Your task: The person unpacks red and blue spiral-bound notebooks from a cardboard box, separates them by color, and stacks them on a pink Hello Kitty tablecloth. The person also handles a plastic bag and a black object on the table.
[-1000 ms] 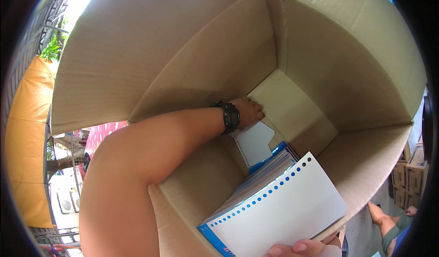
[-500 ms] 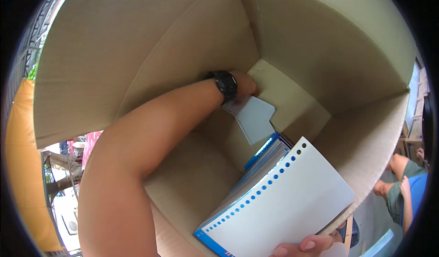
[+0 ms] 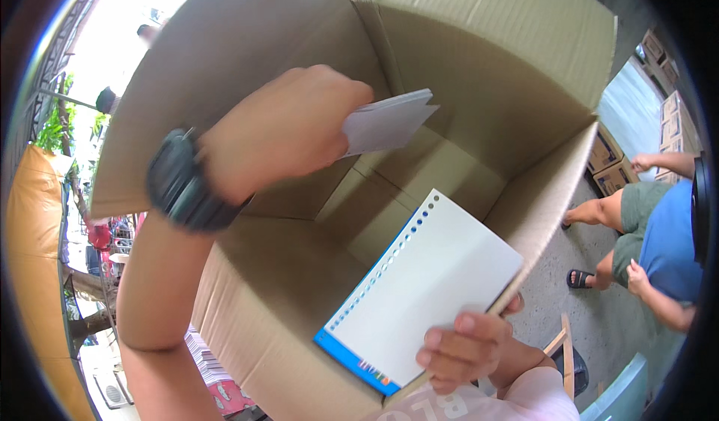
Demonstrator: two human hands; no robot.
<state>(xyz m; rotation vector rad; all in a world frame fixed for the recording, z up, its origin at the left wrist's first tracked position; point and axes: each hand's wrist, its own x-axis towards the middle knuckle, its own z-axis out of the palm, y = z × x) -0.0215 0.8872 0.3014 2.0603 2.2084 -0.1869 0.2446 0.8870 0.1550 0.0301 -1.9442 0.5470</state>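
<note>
A large open cardboard box (image 3: pixel 479 69) stands tilted in front of me. My left hand (image 3: pixel 277 125), with a black watch (image 3: pixel 191 185) on its wrist, is closed around a few loose white sheets (image 3: pixel 389 125) above the box's opening. My right hand (image 3: pixel 468 350) curls over the near right edge of the box. Its fingers press a stack of white hole-punched paper (image 3: pixel 434 294) against that wall. Along the stack's left side and bottom runs a blue cover strip (image 3: pixel 352 361). How thick the stack is does not show from here.
At right a person (image 3: pixel 648 226) in a blue shirt and green shorts stands near stacked cartons (image 3: pixel 610 163). A wooden frame piece (image 3: pixel 567 354) is beside the box. Striped paper stacks (image 3: pixel 206 361) lie at its lower left. An orange tarp (image 3: pixel 34 271) hangs far left.
My left hand has risen out of the box's depth, bringing the loose sheets up and nearer. The box and paper stack have shifted in view, and more of my right hand shows.
</note>
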